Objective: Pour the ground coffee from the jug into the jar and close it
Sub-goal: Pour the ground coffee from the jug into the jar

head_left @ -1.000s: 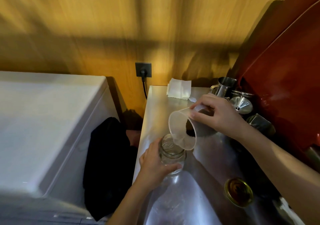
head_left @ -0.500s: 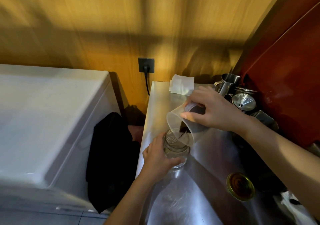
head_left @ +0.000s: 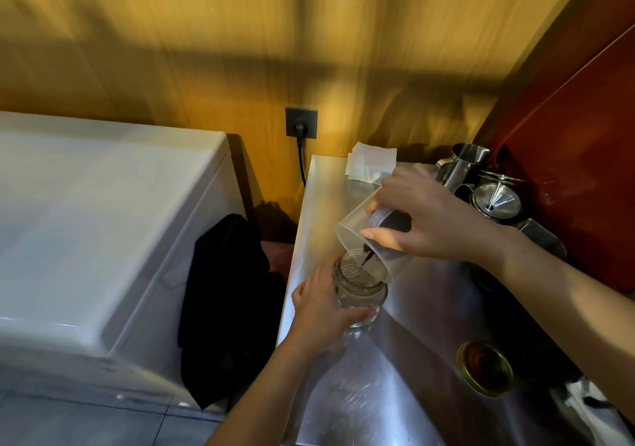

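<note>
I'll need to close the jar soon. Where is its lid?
The gold lid lies flat on the steel counter, lower right in the head view, beneath the right forearm, apart from the jar.

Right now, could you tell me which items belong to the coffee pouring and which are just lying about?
In use: translucent plastic jug, clear glass jar, gold metal lid.
Lying about: steel funnel, steel pitcher, white folded paper, black cloth.
</note>
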